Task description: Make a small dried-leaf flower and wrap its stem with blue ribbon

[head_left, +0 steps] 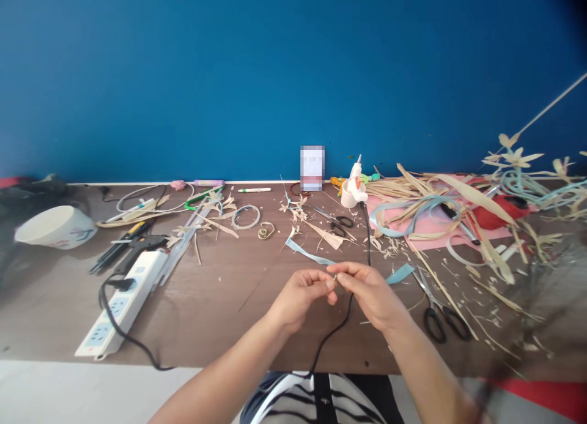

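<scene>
My left hand and my right hand meet over the brown table, fingertips pinched together on a tiny pale sliver that I cannot identify clearly. Both hands hover just above a black cable that runs from the white glue gun to the table's front edge. A light blue strip lies just behind my hands.
A white power strip with a black plug lies front left, a white bowl far left. Black scissors lie right of my hands, smaller scissors behind. Dried leaf strips, blue bands and a red object crowd the right side.
</scene>
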A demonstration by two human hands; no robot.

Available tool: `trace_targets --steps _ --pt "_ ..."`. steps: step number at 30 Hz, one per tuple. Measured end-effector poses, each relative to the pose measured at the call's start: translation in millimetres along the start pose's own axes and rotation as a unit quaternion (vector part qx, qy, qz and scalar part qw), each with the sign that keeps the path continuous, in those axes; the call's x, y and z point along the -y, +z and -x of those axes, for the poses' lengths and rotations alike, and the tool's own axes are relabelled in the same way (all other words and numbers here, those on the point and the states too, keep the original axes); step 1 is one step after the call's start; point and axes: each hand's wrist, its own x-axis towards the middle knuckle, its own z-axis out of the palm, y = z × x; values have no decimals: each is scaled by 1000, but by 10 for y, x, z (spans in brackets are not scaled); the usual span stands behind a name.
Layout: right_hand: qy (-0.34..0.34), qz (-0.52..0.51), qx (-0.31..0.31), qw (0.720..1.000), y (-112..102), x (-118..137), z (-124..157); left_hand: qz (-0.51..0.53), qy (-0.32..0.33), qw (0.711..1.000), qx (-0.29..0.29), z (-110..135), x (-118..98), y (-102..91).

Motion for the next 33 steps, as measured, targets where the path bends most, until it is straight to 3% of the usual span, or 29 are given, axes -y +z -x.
trace_targets --steps 7,13,15,19,21,23,25,27,30,33 --pt "-6 33 3 999 41 35 7 8 -30 999 10 23 14 -8" --pt "-39 152 -57 986 67 29 42 -179 23 983 -40 34 8 -2" --pt "-54 190 -80 977 94 49 74 -297 84 949 -66 50 11 15" --pt "-90 245 -134 956 141 96 171 -487 260 829 -86 94 27 30" --pt "-102 242 -161 952 113 117 219 -498 294 811 -90 101 23 10" --pt "-108 211 -198 951 23 134 247 -441 264 851 -111 87 4 -30" --pt "-121 174 -242 947 -132 146 242 -329 195 914 -139 53 -23 -84" --pt "-140 166 -278 935 -334 155 205 -210 133 957 -152 13 -47 -136" --pt "-136 227 -322 909 -664 171 101 -120 96 979 -137 -35 -60 -175" --pt "-118 315 -306 891 -943 186 -27 -89 81 985 -121 -60 -49 -160"
